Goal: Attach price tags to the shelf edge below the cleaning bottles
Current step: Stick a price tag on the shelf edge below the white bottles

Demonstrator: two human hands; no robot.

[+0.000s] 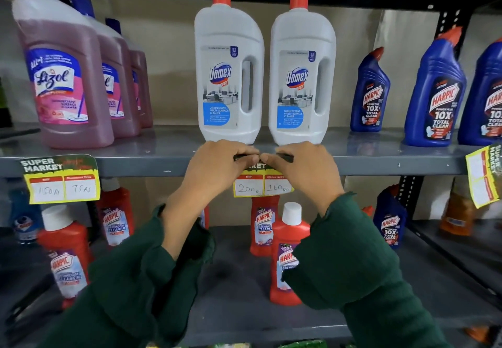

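Head view shows a yellow price tag point(262, 184) hanging from the front edge of the grey shelf point(135, 161), directly below two white Domex bottles point(229, 70) that stand side by side. Its handwritten boxes read 200 and 160; its top is covered by the hands. The left hand point(217, 168) and the right hand point(304, 168) meet at the shelf edge above the tag, fingers curled down and pinched on a thin black strip point(285, 156) that runs along the lip. The fingertips of the two hands touch at the middle. Both arms wear dark green sleeves point(353, 260).

Further left on the same edge hangs another price tag point(62, 182), marked 150 and 75, below the pink Lizol bottles point(65, 76). At the far right edge a third tag point(485, 176) hangs tilted, its boxes unreadable, below the blue Harpic bottles point(434, 95). All the bottles on the upper shelf stand upright.

On the lower shelf point(236, 293) stand red Harpic bathroom cleaner bottles point(288, 255), one just behind the right sleeve, others to the left, and a blue Harpic bottle to the right.
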